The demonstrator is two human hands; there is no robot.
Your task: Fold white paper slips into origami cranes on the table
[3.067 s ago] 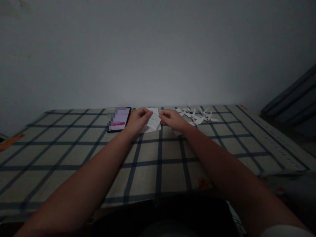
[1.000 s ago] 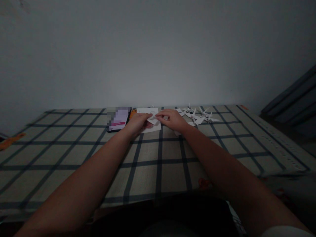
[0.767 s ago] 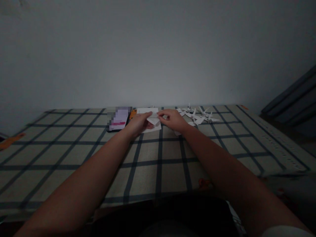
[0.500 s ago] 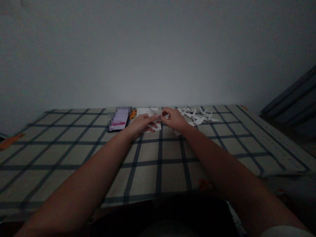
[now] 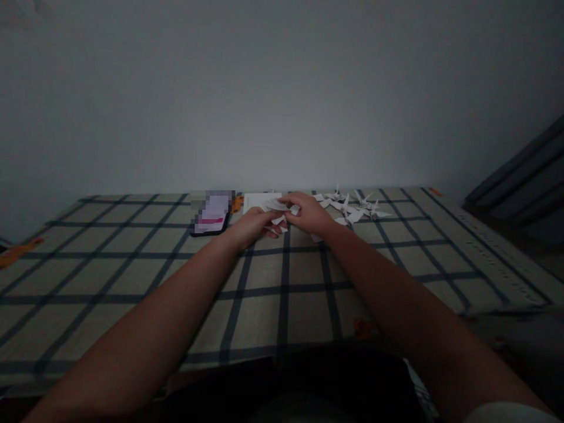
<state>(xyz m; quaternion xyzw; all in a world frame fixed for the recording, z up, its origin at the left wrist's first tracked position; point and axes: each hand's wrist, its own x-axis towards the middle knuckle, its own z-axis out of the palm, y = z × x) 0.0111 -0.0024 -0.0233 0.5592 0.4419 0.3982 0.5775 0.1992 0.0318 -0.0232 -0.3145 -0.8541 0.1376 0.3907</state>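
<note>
Between my two hands is a piece of folded white paper [image 5: 275, 204], partly covered by fingers. My left hand [image 5: 254, 225] grips its near left side, with the thumb on top and the other fingers curled beneath. From the right, my right hand [image 5: 305, 211] pinches the paper's far right part between thumb and fingers. Behind the hands lies flat white paper [image 5: 253, 198] on the checked tablecloth [image 5: 264, 305]. Several folded paper cranes [image 5: 352, 210] rest close to the right of my right hand. The paper's exact fold is hidden by the fingers.
A phone [image 5: 212, 214] with a lit, partly blurred screen lies left of my left hand. The pale wall [image 5: 282, 94] rises right behind the table's far edge. Dark striped fabric [image 5: 524, 176] is off to the right.
The paper has been tilted up between the hands and more of its top face shows. My left fingers have curled under it, and my right fingers have reached over its far edge.
</note>
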